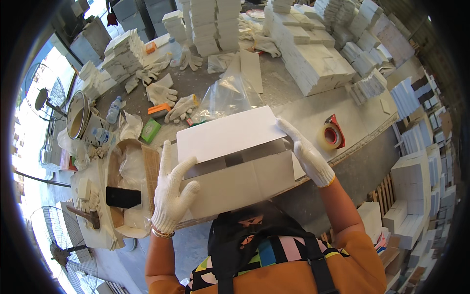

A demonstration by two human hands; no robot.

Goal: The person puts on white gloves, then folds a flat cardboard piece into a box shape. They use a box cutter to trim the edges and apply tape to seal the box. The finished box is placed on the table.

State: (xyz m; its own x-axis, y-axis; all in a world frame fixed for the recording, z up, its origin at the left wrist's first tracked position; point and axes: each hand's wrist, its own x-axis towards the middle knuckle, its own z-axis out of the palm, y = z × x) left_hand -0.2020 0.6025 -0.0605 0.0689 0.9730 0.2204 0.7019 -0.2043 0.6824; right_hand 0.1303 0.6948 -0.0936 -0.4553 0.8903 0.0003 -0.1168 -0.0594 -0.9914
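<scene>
In front of me on the workbench is a white cardboard box (247,179) with its long flaps raised. The far flap is bright white, the near one greyer, and a dark gap shows between them. My left hand (171,191), in a white knitted glove, is at the box's left end with fingers and thumb spread. It looks to hold nothing; whether it touches the cardboard I cannot tell. At the right end is my gloved right hand (309,156), fingers stretched along the far flap's corner and side edge. To its right lies a tape roll in a red dispenser (333,134).
Behind the box lie a clear plastic bag (227,98), loose gloves (181,109), an orange-handled tool (159,109) and a green box (151,131). A phone (123,197) rests across an open carton at left, near a hammer (87,215). White tile stacks (313,68) stand at the back right.
</scene>
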